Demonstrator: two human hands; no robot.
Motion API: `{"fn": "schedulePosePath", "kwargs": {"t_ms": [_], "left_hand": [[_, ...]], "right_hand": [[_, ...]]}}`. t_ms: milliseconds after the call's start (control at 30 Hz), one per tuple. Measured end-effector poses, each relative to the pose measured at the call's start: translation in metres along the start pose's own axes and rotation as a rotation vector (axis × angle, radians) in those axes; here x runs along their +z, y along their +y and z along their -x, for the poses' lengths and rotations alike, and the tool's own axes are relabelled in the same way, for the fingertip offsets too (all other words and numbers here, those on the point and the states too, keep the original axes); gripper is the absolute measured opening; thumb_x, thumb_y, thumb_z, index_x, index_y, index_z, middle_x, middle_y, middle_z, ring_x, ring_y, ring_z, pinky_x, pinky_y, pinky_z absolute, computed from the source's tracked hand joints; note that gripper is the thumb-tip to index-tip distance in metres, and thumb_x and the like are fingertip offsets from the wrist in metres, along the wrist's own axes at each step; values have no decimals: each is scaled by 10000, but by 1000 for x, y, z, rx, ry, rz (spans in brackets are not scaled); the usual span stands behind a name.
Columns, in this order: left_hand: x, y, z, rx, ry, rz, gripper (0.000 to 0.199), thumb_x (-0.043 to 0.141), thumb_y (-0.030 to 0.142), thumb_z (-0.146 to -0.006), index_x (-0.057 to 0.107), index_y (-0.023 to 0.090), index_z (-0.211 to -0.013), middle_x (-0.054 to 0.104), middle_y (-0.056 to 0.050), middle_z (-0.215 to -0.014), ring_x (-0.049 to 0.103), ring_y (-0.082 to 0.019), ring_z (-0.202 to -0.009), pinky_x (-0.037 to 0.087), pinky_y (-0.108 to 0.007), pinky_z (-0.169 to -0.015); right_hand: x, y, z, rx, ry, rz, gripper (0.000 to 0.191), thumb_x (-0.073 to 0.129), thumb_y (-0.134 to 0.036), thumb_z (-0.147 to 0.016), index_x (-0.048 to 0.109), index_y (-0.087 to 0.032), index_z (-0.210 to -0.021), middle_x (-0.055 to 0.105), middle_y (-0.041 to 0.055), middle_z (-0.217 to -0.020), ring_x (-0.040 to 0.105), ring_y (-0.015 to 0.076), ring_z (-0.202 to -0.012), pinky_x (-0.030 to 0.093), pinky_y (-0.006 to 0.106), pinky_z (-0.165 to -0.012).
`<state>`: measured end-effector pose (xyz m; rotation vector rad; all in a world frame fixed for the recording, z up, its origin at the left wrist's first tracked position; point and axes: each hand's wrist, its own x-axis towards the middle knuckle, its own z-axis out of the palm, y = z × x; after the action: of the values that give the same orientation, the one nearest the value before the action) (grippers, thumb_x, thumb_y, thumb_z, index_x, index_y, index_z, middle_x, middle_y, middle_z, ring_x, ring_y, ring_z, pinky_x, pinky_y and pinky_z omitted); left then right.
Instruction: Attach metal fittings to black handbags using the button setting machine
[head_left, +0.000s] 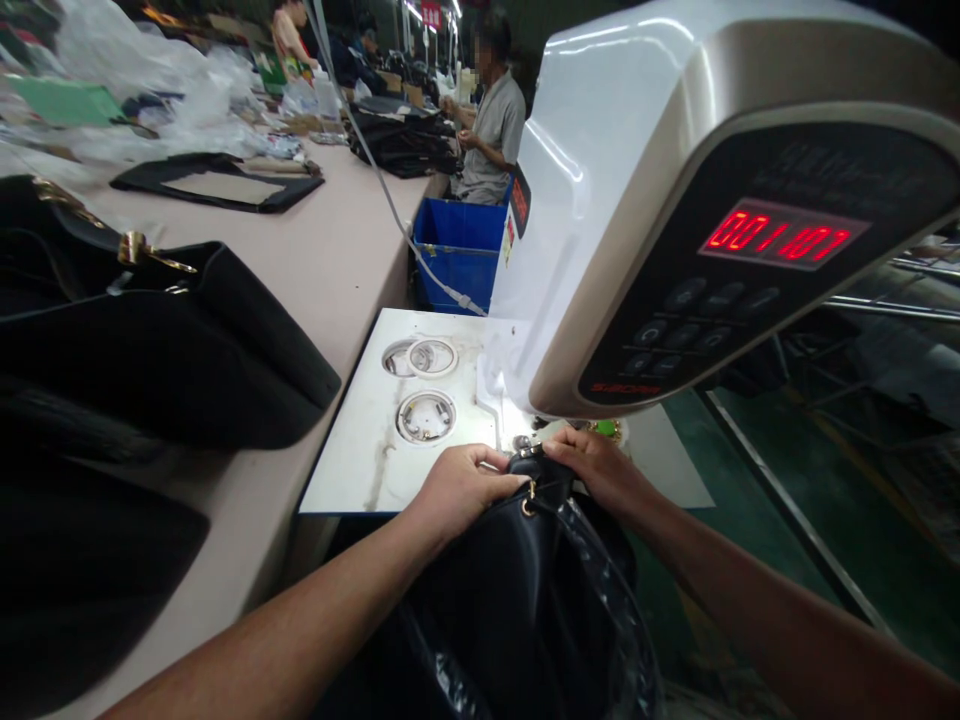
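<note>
A black handbag with gold rings hangs in front of me, its top edge raised to the machine's plate. My left hand pinches that edge from the left, thumb beside a gold ring. From the right, my right hand grips the same edge, fingers by a small metal fitting. Both hands are closed on the bag, under the lit head of a white machine with a red number display. A clear plastic-wrapped strap hangs down the bag's right side.
Two round dishes of small parts, one a ringed dish, are set in the white plate. More black bags stand on the long table at left. Behind are a blue bin and a seated person. A cable hangs across.
</note>
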<state>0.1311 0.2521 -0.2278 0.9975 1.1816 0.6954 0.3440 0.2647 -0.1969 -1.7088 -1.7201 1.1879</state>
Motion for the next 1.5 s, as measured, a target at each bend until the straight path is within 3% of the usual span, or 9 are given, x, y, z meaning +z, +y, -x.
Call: {"fn": "schedulePosePath", "kwargs": {"t_ms": [400, 900, 1267, 1400, 1500], "left_hand": [[-12, 9, -12, 2, 73, -101, 418, 904, 443, -577, 744, 183, -862, 752, -34, -700, 707, -240, -693, 502, -310, -615], [-13, 6, -17, -77, 15, -32, 537, 936, 442, -530, 740, 167, -947, 769, -45, -721, 707, -240, -703, 511, -310, -645], [-12, 8, -19, -70, 25, -40, 508, 908, 452, -540, 736, 163, -920, 762, -42, -722, 691, -234, -695, 498, -314, -648], [-11, 10, -11, -60, 4, -24, 457, 892, 411, -546, 719, 159, -886, 738, -27, -680, 666, -211, -645, 454, -290, -604], [-6, 8, 8, -1, -35, -19, 399, 876, 386, -583, 707, 160, -865, 712, 4, -666, 621, -161, -598, 423, -265, -585]], "right_hand": [[5, -15, -15, -69, 102, 57, 281, 555, -425, -845, 622, -187, -711, 603, 6, -688, 539, 180, -691, 377, 307, -653], [6, -7, -20, -81, 85, 7, 276, 554, -407, -856, 596, -203, -674, 587, 1, -680, 535, 186, -705, 385, 323, -688], [6, -7, -22, -70, 87, -9, 266, 565, -416, -852, 601, -206, -693, 587, -4, -658, 521, 182, -679, 392, 315, -674], [7, -5, -15, -23, 63, -40, 309, 579, -452, -867, 584, -198, -691, 561, -7, -658, 499, 168, -662, 367, 301, -625], [9, -1, 4, -7, 36, -123, 345, 606, -506, -879, 613, -182, -762, 583, -12, -716, 522, 159, -705, 379, 293, -659]]}}
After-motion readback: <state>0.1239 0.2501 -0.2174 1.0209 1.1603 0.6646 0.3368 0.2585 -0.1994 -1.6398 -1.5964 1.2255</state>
